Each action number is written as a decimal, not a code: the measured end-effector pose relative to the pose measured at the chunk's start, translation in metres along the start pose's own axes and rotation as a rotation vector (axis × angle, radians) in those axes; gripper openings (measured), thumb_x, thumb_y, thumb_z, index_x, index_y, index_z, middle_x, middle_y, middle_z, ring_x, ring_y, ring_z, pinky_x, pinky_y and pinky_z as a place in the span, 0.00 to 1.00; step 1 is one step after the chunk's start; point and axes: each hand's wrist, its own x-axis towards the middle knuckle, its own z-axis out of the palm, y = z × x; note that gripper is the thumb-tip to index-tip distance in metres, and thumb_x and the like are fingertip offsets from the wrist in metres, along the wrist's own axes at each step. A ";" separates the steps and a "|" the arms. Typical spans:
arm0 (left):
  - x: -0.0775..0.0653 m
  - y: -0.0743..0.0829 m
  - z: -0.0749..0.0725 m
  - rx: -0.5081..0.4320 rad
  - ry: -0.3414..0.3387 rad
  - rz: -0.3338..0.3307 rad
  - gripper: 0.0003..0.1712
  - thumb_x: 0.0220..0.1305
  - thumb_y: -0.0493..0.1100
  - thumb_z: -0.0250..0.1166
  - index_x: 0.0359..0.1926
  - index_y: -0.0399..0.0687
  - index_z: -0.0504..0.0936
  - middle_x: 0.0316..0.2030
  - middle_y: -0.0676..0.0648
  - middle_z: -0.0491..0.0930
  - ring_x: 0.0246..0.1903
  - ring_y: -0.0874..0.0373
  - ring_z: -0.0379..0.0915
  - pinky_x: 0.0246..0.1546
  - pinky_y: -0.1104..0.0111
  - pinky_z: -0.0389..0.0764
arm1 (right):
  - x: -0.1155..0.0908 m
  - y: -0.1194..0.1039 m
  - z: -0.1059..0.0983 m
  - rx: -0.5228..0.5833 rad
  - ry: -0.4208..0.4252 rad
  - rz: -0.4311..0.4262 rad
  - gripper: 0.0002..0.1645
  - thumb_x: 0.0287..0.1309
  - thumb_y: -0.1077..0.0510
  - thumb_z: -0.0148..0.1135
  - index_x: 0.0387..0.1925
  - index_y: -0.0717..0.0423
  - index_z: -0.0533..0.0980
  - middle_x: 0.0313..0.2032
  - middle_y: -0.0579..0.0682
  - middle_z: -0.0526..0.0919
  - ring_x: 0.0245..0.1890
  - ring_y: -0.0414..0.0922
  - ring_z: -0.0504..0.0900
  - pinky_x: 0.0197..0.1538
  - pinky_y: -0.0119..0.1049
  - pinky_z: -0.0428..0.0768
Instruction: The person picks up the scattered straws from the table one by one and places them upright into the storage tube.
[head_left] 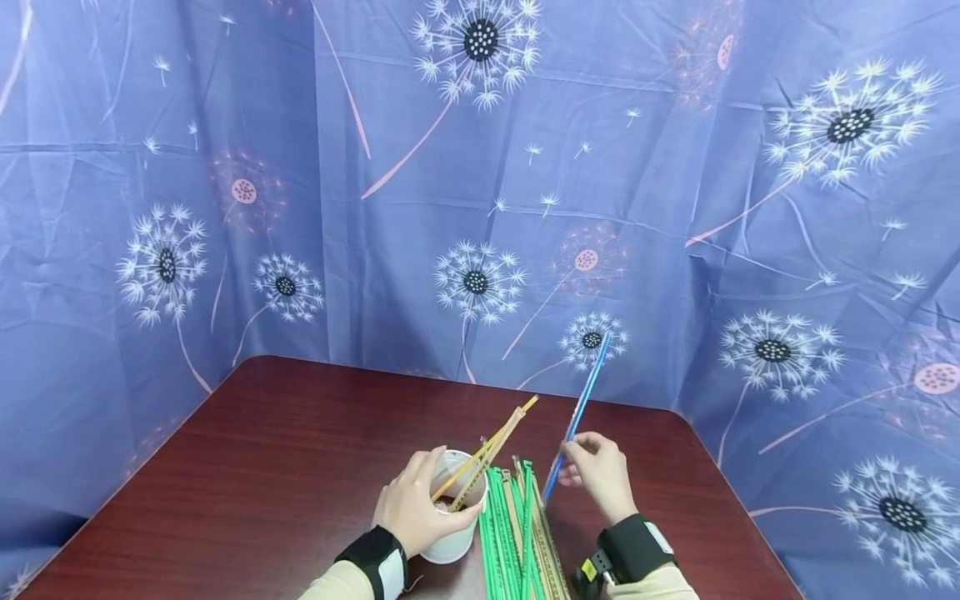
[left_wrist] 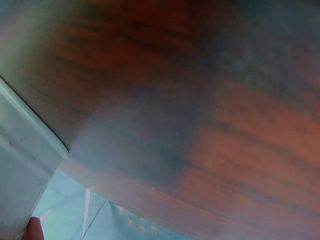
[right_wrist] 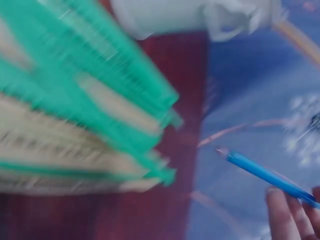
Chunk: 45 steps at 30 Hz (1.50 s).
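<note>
My left hand (head_left: 423,504) grips a white cup (head_left: 450,546) around its side. A thin yellow stick (head_left: 465,465) and a tan strip with dark printed marks (head_left: 487,460) lean out of the cup to the right. In the left wrist view, only part of the cup (left_wrist: 25,170) and one fingertip (left_wrist: 34,230) show. My right hand (head_left: 600,473) pinches a long blue pencil-like stick (head_left: 585,400) near its lower part, tilted with its top to the right. The right wrist view shows the blue stick (right_wrist: 262,172) in my fingers (right_wrist: 281,215).
Between my hands lies a bundle of green and tan strips (head_left: 513,533) with printed marks, some with small hooked ends. A dark red-brown table (head_left: 285,450) carries everything. Blue curtains (head_left: 390,292) with dandelion prints stand behind and at both sides.
</note>
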 end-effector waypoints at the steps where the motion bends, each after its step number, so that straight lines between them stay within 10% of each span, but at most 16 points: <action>1: 0.000 0.000 0.000 0.003 0.001 0.000 0.55 0.40 0.77 0.70 0.64 0.51 0.73 0.50 0.50 0.78 0.38 0.52 0.81 0.35 0.55 0.80 | -0.001 -0.007 0.002 0.051 0.010 -0.021 0.13 0.63 0.62 0.60 0.43 0.70 0.77 0.26 0.53 0.84 0.21 0.46 0.85 0.30 0.42 0.86; 12: -0.001 -0.002 0.002 0.002 0.012 -0.004 0.55 0.39 0.77 0.70 0.64 0.52 0.73 0.50 0.51 0.78 0.38 0.53 0.81 0.35 0.56 0.79 | -0.029 -0.056 0.030 0.484 -0.051 -0.205 0.17 0.63 0.71 0.57 0.49 0.62 0.62 0.26 0.48 0.86 0.23 0.43 0.87 0.34 0.42 0.86; 23: 0.000 -0.004 0.000 0.007 0.039 0.018 0.55 0.38 0.76 0.71 0.64 0.51 0.74 0.48 0.52 0.79 0.37 0.53 0.81 0.33 0.57 0.79 | -0.033 -0.049 0.045 0.252 -0.142 -0.207 0.13 0.68 0.61 0.58 0.46 0.66 0.67 0.35 0.69 0.86 0.28 0.50 0.89 0.37 0.45 0.86; 45: 0.000 -0.003 0.002 0.015 0.032 0.032 0.54 0.41 0.78 0.69 0.64 0.51 0.74 0.48 0.51 0.78 0.35 0.55 0.80 0.30 0.61 0.78 | -0.039 -0.012 0.077 -0.161 -0.251 -0.227 0.11 0.60 0.55 0.65 0.33 0.60 0.82 0.23 0.52 0.83 0.19 0.52 0.84 0.23 0.38 0.82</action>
